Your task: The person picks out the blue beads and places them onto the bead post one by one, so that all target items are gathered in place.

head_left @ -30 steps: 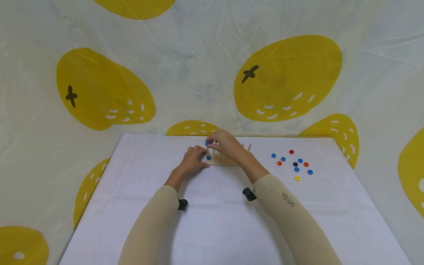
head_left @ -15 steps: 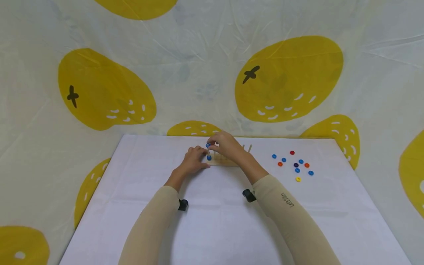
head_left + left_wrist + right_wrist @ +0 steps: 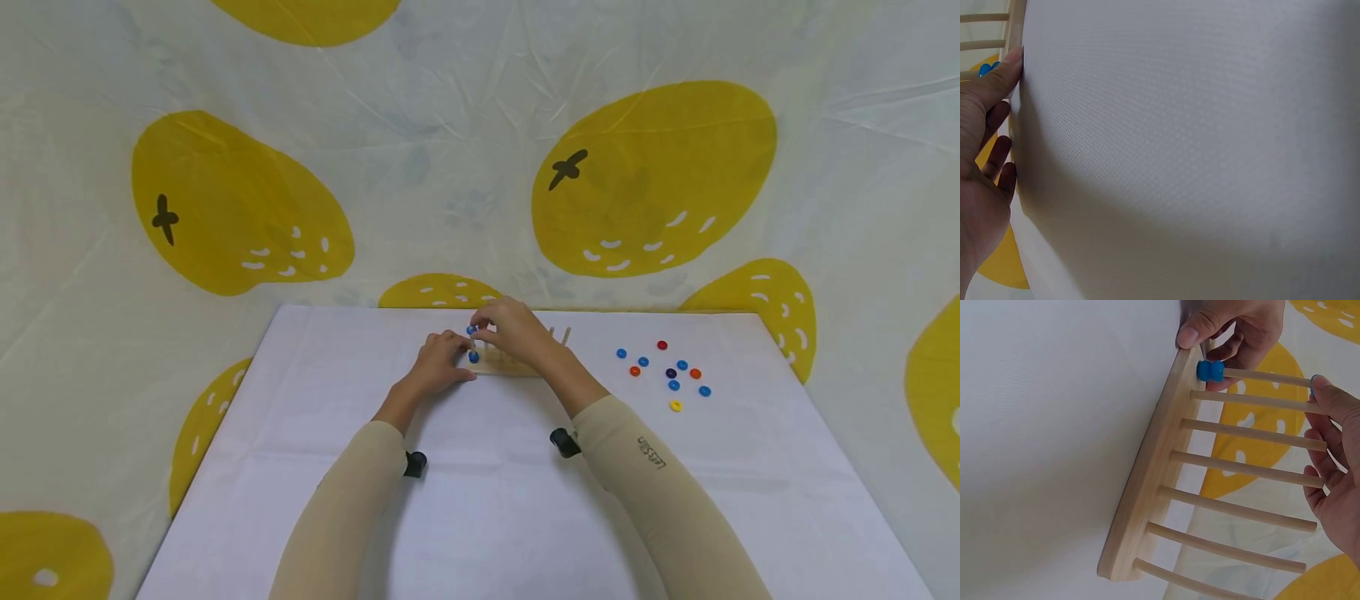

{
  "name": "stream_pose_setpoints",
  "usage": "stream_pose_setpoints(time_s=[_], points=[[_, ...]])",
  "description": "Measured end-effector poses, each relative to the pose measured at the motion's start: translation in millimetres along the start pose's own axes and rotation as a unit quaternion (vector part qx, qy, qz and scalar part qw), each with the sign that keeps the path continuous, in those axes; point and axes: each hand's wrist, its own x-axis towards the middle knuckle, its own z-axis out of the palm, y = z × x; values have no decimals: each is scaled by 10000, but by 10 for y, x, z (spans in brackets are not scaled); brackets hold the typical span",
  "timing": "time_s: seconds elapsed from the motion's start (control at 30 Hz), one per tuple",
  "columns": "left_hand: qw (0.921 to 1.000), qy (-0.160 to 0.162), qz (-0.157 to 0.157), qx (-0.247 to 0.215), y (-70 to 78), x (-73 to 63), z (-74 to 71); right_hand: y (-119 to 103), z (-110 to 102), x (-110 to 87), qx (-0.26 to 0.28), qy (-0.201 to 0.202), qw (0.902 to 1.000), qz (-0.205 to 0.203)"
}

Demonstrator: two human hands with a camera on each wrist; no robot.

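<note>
A wooden peg rack (image 3: 498, 364) with a row of several upright pegs stands near the far edge of the table. My left hand (image 3: 437, 363) grips the left end of its base, thumb in front and fingers behind, as the right wrist view shows. My right hand (image 3: 517, 331) pinches a small blue ring (image 3: 1312, 385) at the top of the leftmost peg. Below it, blue rings (image 3: 1211, 371) sit at the foot of that same peg. The other pegs seen in the right wrist view carry nothing. In the head view my right hand hides the middle pegs.
Several loose rings lie on the white tabletop (image 3: 480, 517) right of the rack: blue ones, orange ones, a red ring (image 3: 662, 345), a dark ring (image 3: 671, 373) and a yellow ring (image 3: 677, 406). A patterned curtain (image 3: 450, 150) hangs behind the table.
My right hand has come down slightly with the blue ring at the peg's top. My left hand keeps its place on the base, and the loose rings have stayed put.
</note>
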Motion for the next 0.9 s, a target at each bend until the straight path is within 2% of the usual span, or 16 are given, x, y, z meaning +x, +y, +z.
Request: stream_pose_setpoints(time_s=[0.43, 0.63, 0.9], points=[[10000, 42, -5, 34, -28, 18, 27, 42, 10, -9, -115, 115, 9998, -113], [10000, 46, -11, 39, -23, 15, 30, 39, 14, -18, -81, 113, 9999, -39], [9999, 32, -47, 97, -14, 18, 33, 60, -47, -77, 7, 195, 9998, -81]])
